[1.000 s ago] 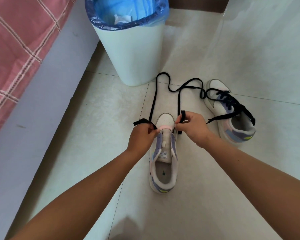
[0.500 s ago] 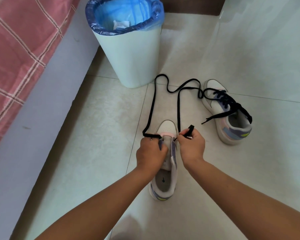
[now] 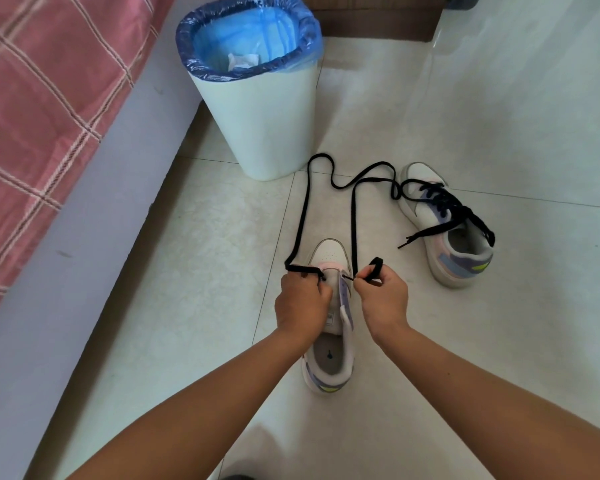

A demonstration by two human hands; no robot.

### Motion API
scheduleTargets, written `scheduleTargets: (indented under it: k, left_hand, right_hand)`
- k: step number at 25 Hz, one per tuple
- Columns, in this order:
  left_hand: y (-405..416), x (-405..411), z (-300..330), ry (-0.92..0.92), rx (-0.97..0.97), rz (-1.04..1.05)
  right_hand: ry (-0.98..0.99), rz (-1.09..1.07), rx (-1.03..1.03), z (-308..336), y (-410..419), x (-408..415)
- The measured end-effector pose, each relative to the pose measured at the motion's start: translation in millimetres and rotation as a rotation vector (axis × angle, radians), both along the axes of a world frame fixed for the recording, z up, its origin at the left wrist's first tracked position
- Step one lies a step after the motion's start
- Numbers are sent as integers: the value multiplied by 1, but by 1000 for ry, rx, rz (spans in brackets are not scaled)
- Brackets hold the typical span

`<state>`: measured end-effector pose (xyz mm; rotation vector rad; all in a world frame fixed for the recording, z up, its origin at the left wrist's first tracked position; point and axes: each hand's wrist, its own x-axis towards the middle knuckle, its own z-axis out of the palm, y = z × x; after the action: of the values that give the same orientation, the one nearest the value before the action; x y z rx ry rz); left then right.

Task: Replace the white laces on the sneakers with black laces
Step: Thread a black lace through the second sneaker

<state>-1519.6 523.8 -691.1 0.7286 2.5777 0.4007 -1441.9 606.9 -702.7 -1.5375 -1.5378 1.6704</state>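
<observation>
While resting upright on the pale tile floor, toe pointing away, near sneaker sitting between both hands. Left hand curling fingers round one end of the black lace, pinching it at the sneaker's left eyelets. Right hand pinching the other end (tip poking up past the knuckles) just beside the right eyelets. Lace looping away fwd across the floor, reaching twd the second sneaker, already wearing black laces, lying well apart to the right. Standing beyond: white bin w/ blue liner, beside a pink checked bed cover.
</observation>
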Motion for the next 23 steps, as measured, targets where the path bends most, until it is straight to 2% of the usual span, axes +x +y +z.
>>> scheduleTargets:
  k: [5, 9, 17, 23]
  left_hand:
    - [0, -1, -3, -5, 23, 2]
    - [-1, -2, -4, -3, 25, 4]
    - [-1, -2, -6, 8, 52, 21]
    - [0, -1, -5, 4, 60, 41]
  right_hand:
    - [11, 214, 103, 10, 17, -6]
    - [-62, 399, 164, 11, 30, -7]
    - [10, 324, -21, 3, 32, -7]
    - [-109, 371, 74, 6, 31, -12]
